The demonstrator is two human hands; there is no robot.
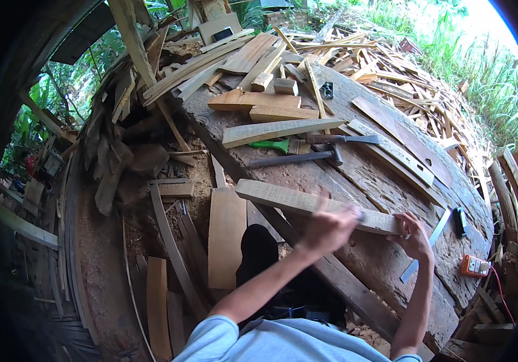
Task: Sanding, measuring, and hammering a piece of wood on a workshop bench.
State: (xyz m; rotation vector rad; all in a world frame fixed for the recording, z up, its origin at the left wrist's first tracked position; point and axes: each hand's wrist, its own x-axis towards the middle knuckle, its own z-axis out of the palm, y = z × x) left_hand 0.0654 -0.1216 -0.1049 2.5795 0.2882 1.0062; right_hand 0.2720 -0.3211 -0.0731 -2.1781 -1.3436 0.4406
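A long, slightly curved wooden piece [289,198] lies slantwise across the near edge of the workbench, its left end jutting past the edge. My right hand [414,236] grips its right end, thumb and fingers wrapped about the wood. Over the top of the piece, right of its middle, is my left hand [331,229]. Motion smears its fingers, and a small dark spot shows at their tips; whether it holds something is unclear. Just beyond lies a hammer [298,158], with a chisel [343,139] and a green-handled brush [271,145] close to it.
The thick, worn workbench [373,181] carries cut wood blocks [259,99] farther back. A steel rule [425,246], a black-handled tool [461,222] and an orange socket box [475,265] with a red wire lie right. A scrap-wood heap [404,90] rises behind; boards [226,235] stand at left.
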